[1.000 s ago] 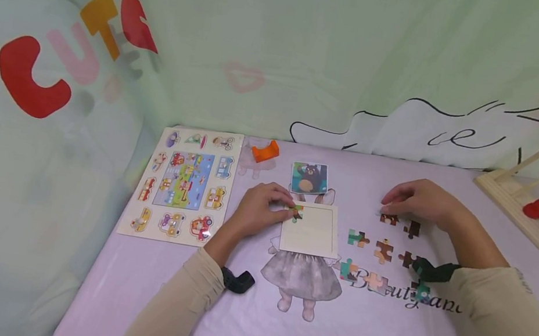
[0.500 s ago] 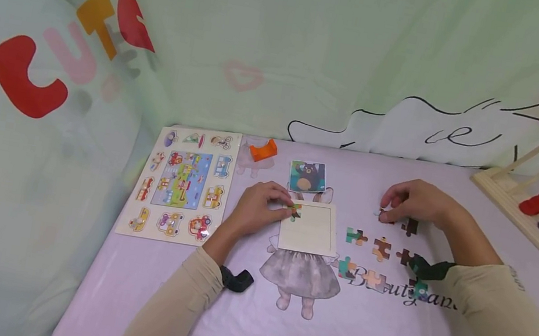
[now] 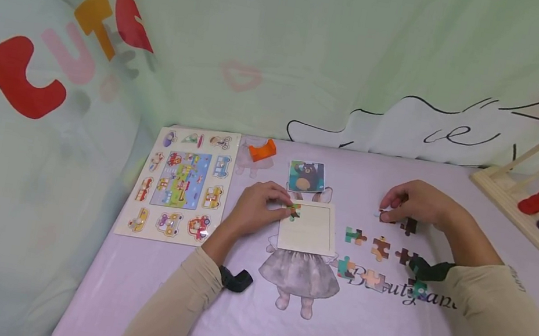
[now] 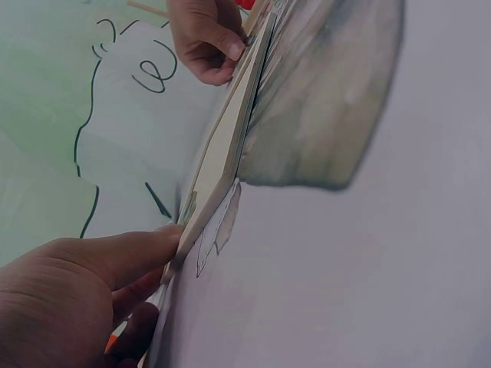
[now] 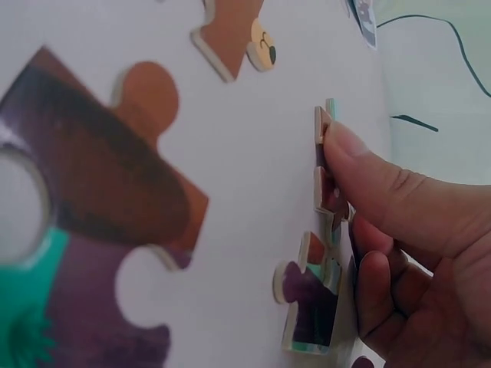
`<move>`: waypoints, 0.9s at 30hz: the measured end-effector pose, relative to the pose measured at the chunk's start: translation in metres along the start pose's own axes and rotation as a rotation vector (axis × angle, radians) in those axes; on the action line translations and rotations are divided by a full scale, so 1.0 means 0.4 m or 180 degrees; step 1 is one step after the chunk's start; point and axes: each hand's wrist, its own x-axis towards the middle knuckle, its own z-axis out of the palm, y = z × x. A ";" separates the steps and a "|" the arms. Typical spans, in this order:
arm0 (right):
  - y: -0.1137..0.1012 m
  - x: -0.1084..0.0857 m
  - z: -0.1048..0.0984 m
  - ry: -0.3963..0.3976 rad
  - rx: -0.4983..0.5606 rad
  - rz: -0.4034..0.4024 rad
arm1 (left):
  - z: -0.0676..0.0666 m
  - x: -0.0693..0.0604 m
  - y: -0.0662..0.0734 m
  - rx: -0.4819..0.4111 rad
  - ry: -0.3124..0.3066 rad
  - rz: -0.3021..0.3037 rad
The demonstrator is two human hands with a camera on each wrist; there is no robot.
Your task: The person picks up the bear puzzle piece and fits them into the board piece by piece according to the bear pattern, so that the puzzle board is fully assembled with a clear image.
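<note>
Wooden board (image 3: pixel 309 232) gripped by left hand (image 3: pixel 259 207) (forearm slanting); right hand (image 3: pixel 420 202), fingers curled, pinches puzzle piece (image 5: pixel 326 188).

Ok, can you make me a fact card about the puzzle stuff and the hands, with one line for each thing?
Left hand: holds the wooden tray at its left edge
Right hand: pinches a puzzle piece
Piece in tray: just one, upper-left corner
Loose pieces: seven, lying right of the tray
Bear card: just beyond the tray
Vehicle board: left of the tray
Bead stand: far right, partly out of view
</note>
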 end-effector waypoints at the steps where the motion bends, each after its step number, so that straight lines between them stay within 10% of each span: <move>1: 0.000 0.000 -0.001 -0.0005 -0.0004 -0.0002 | 0.000 0.000 -0.001 0.0001 0.0007 0.0009; 27: 0.008 -0.014 -0.011 0.0000 0.0194 0.0004 | 0.000 -0.003 0.002 0.0004 0.0027 0.0037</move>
